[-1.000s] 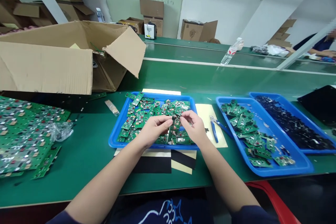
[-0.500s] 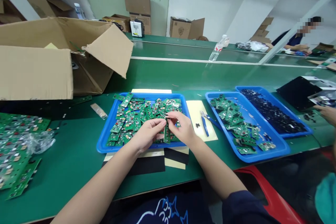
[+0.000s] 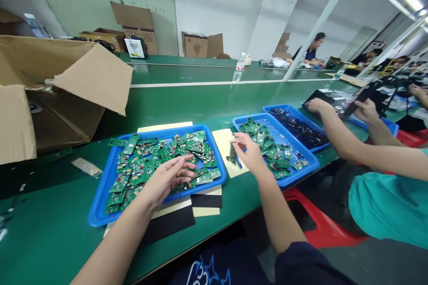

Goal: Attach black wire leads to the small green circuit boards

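Note:
My left hand [image 3: 167, 178] hovers with spread fingers over a blue tray [image 3: 100, 207] heaped with several small green circuit boards [image 3: 157, 156]. It holds nothing. My right hand [image 3: 249, 156] is off to the right, above a yellowish sheet [image 3: 224, 140] between the trays. Its fingers pinch one small green circuit board [image 3: 233, 155], held on edge. A second blue tray [image 3: 301, 167] holding fewer green boards lies just right of that hand.
A third blue tray [image 3: 284, 110] with dark parts sits further right. A co-worker in a teal shirt [image 3: 391, 205] reaches over the bench at the right. An open cardboard box [image 3: 67, 84] stands at the left. A water bottle [image 3: 237, 70] stands on the far belt.
The hands have come apart. My right hand carried the small board rightward out of the first tray. My left hand let go and opened. The view swung right, showing the co-worker.

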{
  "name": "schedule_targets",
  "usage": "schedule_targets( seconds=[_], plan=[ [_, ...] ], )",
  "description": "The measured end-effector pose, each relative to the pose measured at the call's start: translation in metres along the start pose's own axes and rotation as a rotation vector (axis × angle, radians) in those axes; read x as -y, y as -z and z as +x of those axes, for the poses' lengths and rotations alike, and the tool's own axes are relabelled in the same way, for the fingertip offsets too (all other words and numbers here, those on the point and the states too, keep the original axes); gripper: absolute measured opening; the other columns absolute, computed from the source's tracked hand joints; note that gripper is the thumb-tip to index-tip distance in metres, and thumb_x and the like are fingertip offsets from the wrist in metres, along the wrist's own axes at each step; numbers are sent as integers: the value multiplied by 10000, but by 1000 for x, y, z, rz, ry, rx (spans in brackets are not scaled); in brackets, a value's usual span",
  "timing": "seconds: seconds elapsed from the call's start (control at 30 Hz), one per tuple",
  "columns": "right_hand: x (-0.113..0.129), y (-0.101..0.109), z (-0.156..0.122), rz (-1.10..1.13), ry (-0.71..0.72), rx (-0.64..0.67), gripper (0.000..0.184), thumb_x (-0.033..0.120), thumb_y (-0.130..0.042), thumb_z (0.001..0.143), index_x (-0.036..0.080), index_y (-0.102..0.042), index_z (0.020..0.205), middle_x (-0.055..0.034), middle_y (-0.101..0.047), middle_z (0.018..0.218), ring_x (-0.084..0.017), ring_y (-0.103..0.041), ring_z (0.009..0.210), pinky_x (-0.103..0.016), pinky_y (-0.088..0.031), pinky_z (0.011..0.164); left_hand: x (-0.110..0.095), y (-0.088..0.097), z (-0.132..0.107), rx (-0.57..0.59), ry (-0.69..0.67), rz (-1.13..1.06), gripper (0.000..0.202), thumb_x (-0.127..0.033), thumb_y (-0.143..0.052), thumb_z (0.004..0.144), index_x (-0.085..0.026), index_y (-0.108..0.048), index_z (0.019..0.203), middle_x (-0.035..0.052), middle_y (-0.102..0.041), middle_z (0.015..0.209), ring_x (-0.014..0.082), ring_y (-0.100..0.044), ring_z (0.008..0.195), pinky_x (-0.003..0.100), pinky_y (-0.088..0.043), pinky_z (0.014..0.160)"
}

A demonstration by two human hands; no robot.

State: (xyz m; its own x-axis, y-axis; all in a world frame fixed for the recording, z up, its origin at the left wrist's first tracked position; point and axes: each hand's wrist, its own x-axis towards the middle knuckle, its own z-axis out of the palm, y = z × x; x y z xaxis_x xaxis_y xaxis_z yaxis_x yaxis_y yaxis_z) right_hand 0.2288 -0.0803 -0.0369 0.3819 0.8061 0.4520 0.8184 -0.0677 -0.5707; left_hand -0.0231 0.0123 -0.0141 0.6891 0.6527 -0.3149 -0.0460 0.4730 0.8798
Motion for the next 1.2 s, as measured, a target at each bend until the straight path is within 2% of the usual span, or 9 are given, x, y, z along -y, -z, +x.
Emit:
schedule_targets(
  seconds=[0.1,0.2,0.3,0.37,0.5,0.57,0.67,0.8,1.2],
  plan=[
    [-40,32,-14,-168,-136,-56,307,232,-439,846,155,-523,1130,-98,-685,899,-220,-648,769,-369,-513,741,-2,0,-1,20,-12,26,400,-379,-721,735,-165,-647,1064,52,-692,901,137,-650,728,239,-541,662],
    [-69,53,-23,-291,-234,-74,322,207,-428,830,144,-541,1124,-117,-686,882,-257,-643,788,-402,-493,747,-1,-1,0,57,4,65,429,-418,-722,723,-164,-649,1062,55,-687,903,140,-642,738,250,-538,677],
    [-84,62,-27,-360,-284,-59,340,193,-427,819,134,-552,1130,-126,-685,903,-265,-639,797,-402,-487,748,0,-1,0,85,17,100,462,-456,-718,711,-162,-650,1060,55,-678,903,147,-641,755,253,-531,683],
    [-85,64,-28,-385,-292,-60,372,208,-446,814,128,-542,1164,-146,-661,1007,-253,-635,789,-401,-485,761,1,0,1,79,14,114,459,-463,-715,709,-162,-651,1049,53,-671,901,149,-641,759,257,-526,685],
    [-68,55,-27,-381,-274,-106,427,274,-440,841,93,-512,1220,-221,-519,1241,-223,-618,792,-382,-491,751,2,0,1,45,0,130,420,-450,-700,722,-159,-650,1021,47,-663,882,139,-633,731,264,-520,685],
    [-52,39,-28,-314,-222,-52,381,283,-399,871,93,-567,1155,-208,-568,1164,-213,-613,788,-356,-497,723,2,-2,1,49,-4,143,405,-443,-689,733,-160,-647,1020,49,-662,882,139,-632,727,269,-518,686],
    [-29,7,-28,-243,-135,129,252,268,-450,860,174,-677,914,-90,-675,921,-174,-619,747,-278,-493,690,2,-3,0,64,1,160,390,-428,-675,749,-163,-642,1033,50,-663,889,139,-634,734,270,-514,688],
    [-13,-22,-25,-275,-120,266,227,212,-478,839,200,-695,774,-33,-689,798,-158,-627,754,-241,-464,691,3,-2,0,59,4,180,376,-410,-668,753,-159,-639,1032,52,-661,890,140,-634,736,279,-512,698],
    [5,-17,-14,-571,-191,428,241,160,-474,842,153,-676,712,-103,-671,813,-175,-612,728,-242,-383,620,4,2,0,97,-26,228,362,-383,-643,757,-166,-630,1047,58,-662,930,143,-624,748,297,-511,723]
  ],
)
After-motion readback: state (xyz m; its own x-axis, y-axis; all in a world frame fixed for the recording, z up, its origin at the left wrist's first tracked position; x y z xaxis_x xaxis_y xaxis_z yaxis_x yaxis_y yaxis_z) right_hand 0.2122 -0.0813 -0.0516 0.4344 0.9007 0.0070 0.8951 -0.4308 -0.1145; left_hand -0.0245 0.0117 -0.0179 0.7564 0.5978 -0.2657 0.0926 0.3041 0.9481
